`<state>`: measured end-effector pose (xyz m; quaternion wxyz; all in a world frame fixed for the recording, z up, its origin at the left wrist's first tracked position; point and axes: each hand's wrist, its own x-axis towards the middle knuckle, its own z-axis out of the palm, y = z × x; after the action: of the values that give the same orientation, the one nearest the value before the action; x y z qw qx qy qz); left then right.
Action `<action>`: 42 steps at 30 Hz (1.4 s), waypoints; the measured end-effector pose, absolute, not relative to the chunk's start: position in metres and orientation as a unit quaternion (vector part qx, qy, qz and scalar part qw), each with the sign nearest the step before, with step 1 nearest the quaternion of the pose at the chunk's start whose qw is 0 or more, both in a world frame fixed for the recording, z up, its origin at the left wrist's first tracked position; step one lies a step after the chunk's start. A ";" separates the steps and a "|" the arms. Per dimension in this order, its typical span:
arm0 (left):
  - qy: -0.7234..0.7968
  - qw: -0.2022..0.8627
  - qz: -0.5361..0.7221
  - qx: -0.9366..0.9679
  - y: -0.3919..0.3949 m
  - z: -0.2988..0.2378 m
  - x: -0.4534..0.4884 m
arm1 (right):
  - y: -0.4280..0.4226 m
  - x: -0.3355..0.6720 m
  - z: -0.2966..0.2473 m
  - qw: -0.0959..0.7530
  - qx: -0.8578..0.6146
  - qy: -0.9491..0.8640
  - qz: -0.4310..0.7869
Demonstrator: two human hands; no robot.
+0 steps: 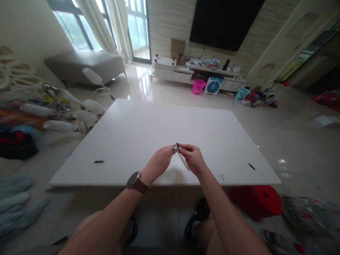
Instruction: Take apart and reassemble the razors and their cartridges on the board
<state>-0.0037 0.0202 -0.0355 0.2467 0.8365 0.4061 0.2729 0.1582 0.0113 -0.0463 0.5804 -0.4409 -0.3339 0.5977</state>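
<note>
Both my hands meet over the near middle of the white table. My left hand, with a watch on its wrist, pinches a small silvery metal device at the fingertips. A slim, pale, handle-like bar slants down from it toward the table. My right hand has its thumb and fingers closed on a small black piece at the device's right side. The exact kind of device is too small to make out, and fingers hide part of it.
A short black strip lies on the table's left, with a clear bit of plastic behind it. Another black strip is at the right, and a small clear piece near the front edge. A red stool stands below right.
</note>
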 end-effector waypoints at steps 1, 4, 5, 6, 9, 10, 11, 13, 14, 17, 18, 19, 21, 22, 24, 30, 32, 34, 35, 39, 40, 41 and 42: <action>0.403 0.253 0.275 0.836 0.020 -0.036 -0.004 | 0.011 0.159 -0.046 0.576 -0.444 -0.343 0.594; 0.393 0.264 0.278 0.836 0.021 -0.037 -0.005 | 0.011 0.164 -0.045 0.563 -0.439 -0.362 0.599; 0.389 0.266 0.278 0.837 0.021 -0.037 -0.006 | 0.011 0.165 -0.044 0.558 -0.437 -0.368 0.602; 0.386 0.269 0.277 0.838 0.021 -0.037 -0.006 | 0.011 0.166 -0.044 0.553 -0.435 -0.373 0.605; 0.379 0.279 0.277 0.838 0.020 -0.036 -0.007 | 0.010 0.169 -0.045 0.544 -0.435 -0.382 0.608; 0.377 0.284 0.279 0.837 0.020 -0.036 -0.007 | 0.010 0.170 -0.045 0.542 -0.435 -0.381 0.610; 0.375 0.289 0.282 0.835 0.020 -0.035 -0.007 | 0.009 0.170 -0.045 0.542 -0.434 -0.376 0.614; 0.367 0.304 0.286 0.831 0.020 -0.033 -0.007 | 0.009 0.170 -0.044 0.541 -0.429 -0.359 0.628; 0.362 0.312 0.286 0.830 0.020 -0.033 -0.007 | 0.008 0.170 -0.043 0.540 -0.425 -0.346 0.639; 0.355 0.323 0.287 0.829 0.020 -0.031 -0.007 | 0.007 0.168 -0.040 0.538 -0.403 -0.307 0.674; 0.357 0.321 0.288 0.829 0.020 -0.031 -0.007 | 0.007 0.167 -0.038 0.539 -0.396 -0.298 0.681; 0.359 0.318 0.289 0.828 0.021 -0.030 -0.007 | 0.007 0.167 -0.037 0.540 -0.391 -0.293 0.685; 0.360 0.316 0.289 0.829 0.021 -0.030 -0.008 | 0.007 0.167 -0.037 0.541 -0.392 -0.292 0.684; 0.359 0.318 0.286 0.830 0.021 -0.030 -0.009 | 0.007 0.168 -0.037 0.540 -0.399 -0.295 0.680; 0.353 0.323 0.277 0.833 0.021 -0.029 -0.010 | 0.008 0.170 -0.040 0.534 -0.414 -0.308 0.669; 0.336 0.336 0.266 0.839 0.022 -0.030 -0.013 | 0.008 0.176 -0.043 0.521 -0.396 -0.343 0.674; 0.334 0.340 0.268 0.837 0.021 -0.030 -0.013 | 0.008 0.176 -0.041 0.519 -0.385 -0.339 0.683; 0.334 0.341 0.267 0.837 0.020 -0.029 -0.012 | 0.007 0.176 -0.039 0.515 -0.381 -0.336 0.690; 0.334 0.342 0.264 0.838 0.019 -0.029 -0.012 | 0.007 0.176 -0.039 0.513 -0.383 -0.336 0.691; 0.337 0.339 0.247 0.843 0.019 -0.028 -0.012 | 0.008 0.176 -0.039 0.518 -0.410 -0.347 0.666; 0.338 0.337 0.246 0.843 0.019 -0.029 -0.012 | 0.007 0.176 -0.039 0.521 -0.416 -0.347 0.660; 0.340 0.335 0.247 0.843 0.020 -0.029 -0.012 | 0.007 0.176 -0.038 0.524 -0.420 -0.344 0.656; 0.342 0.333 0.249 0.843 0.020 -0.029 -0.011 | 0.007 0.175 -0.038 0.526 -0.421 -0.340 0.656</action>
<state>-0.0113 0.0200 -0.0290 0.3328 0.8430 0.3418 0.2487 0.1748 0.0073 -0.0378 0.5264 -0.4210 -0.3404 0.6556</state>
